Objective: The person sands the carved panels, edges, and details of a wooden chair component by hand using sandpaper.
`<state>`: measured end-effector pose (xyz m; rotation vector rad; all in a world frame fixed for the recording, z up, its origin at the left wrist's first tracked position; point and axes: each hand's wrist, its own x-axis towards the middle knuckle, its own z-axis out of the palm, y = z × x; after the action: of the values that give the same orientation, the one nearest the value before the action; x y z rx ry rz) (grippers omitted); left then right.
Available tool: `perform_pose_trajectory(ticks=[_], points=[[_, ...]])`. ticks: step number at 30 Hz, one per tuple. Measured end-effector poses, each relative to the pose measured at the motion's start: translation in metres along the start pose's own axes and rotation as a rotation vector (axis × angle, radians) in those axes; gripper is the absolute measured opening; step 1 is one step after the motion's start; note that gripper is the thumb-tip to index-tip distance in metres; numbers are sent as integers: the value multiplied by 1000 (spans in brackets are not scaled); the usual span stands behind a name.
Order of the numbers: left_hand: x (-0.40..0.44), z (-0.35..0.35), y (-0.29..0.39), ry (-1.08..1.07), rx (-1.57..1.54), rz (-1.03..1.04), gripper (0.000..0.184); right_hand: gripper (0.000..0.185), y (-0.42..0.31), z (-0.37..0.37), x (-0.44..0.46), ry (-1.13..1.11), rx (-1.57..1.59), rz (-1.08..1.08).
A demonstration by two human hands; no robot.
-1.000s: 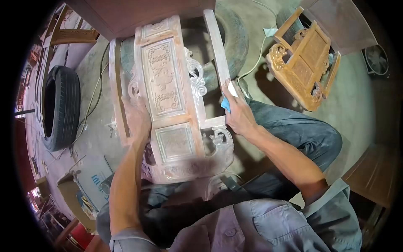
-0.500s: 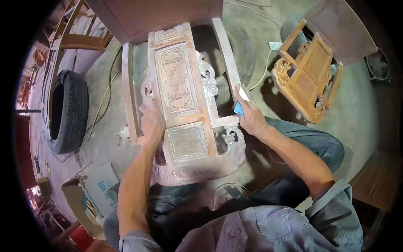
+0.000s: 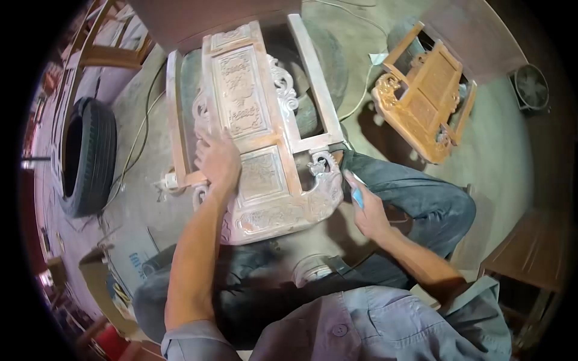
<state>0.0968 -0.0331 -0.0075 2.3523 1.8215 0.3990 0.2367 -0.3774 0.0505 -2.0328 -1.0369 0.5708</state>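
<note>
A pale carved wooden chair (image 3: 241, 93) lies tilted back in front of me, with relief panels, scrolled side brackets and a carved front edge. My left hand (image 3: 218, 159) grips the left edge of its back near the lower panel; some of the fingertips are hard to make out. Off the chair's lower right corner, my right hand (image 3: 370, 213) is closed on a folded piece of sandpaper (image 3: 358, 197), blue on one face and whitish along the edge. That hand is apart from the wood, above my right leg.
A glossy orange-brown carved chair (image 3: 424, 99) lies at the right, near a fan (image 3: 531, 87). One tyre (image 3: 90, 159) stands at the left; another tyre (image 3: 331, 66) is behind the pale chair. Cables (image 3: 135, 150) cross the floor. A cardboard box (image 3: 99, 283) sits at lower left.
My right hand has moved down off the chair's right arm rail with the sandpaper. My left hand stays at the chair back's left edge, its fingers shifted. The view has shifted slightly.
</note>
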Motion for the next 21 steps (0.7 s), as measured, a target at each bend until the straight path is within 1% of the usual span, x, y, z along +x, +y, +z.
perform_pose_trajectory(ticks=[1,3,4,7,8,9,11,12,14,17,18,21], points=[[-4,0,-2,21,-3,39,80,59,-9,-4,-3,48,152,47],[-15,0,-8,43,3,130,78,59,-39,-19,1,71,247,55],[-14,1,-10,39,-29,122,78,59,-49,-22,3,90,297,59],[-12,-1,-9,13,-55,116,78,60,-22,-31,3,-32,7,-85],[-12,-1,-9,11,-79,118,78,61,-17,-45,7,-145,-47,-156],[-13,-6,-7,-15,-81,100,78,61,-3,-51,11,-149,2,-180],[-13,-14,-1,-70,-83,68,78,66,-2,-67,40,-145,-217,-450],[-15,-13,-2,-64,-86,72,78,72,5,-75,52,-258,-281,-444],[-13,-11,-2,-40,-94,81,78,79,5,-52,81,-336,-285,-528],[-13,-9,-4,-36,-86,77,78,89,22,-34,104,-512,-190,-549],[-14,-8,-3,-37,-89,64,79,91,23,-43,111,-561,-238,-587],[-12,-3,-4,-17,-74,76,78,95,23,-44,122,-583,-263,-648]])
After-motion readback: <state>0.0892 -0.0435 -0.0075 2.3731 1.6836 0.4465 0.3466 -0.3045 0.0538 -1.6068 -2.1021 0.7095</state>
